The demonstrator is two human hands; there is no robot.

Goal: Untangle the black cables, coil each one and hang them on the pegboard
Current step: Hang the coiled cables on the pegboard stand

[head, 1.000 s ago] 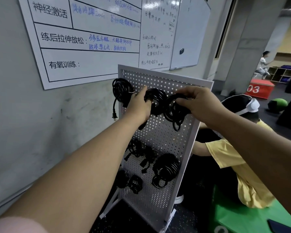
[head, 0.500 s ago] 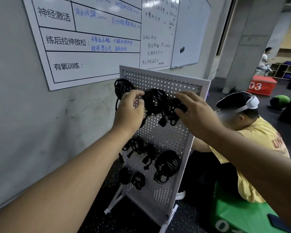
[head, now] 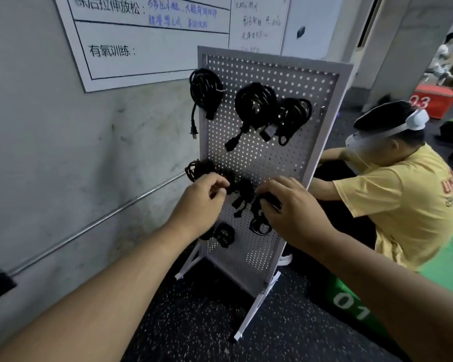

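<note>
A white pegboard (head: pixel 293 82) stands on the floor against the grey wall. Three black cable coils hang along its top row: the left coil (head: pixel 205 90), the middle coil (head: pixel 254 103) and the right coil (head: pixel 294 114). In the middle row more black coils hang. My left hand (head: pixel 202 202) pinches the middle-row left coil (head: pixel 198 169) with curled fingers. My right hand (head: pixel 285 205) grips the middle-row right coil (head: pixel 268 198). Between the hands a dark coil with dangling plugs (head: pixel 242 194) shows. A small coil (head: pixel 224 235) hangs lower down.
A person in a yellow shirt (head: pixel 403 205) with a white headset crouches right behind the pegboard. Green foam boxes (head: pixel 351 301) lie on the dark speckled floor at right, a red box (head: pixel 433 99) farther back. Whiteboards hang on the wall above.
Both my hands have dropped from the top-row coils to the middle row of the pegboard. The top-row coils now hang free. The view has tilted down.
</note>
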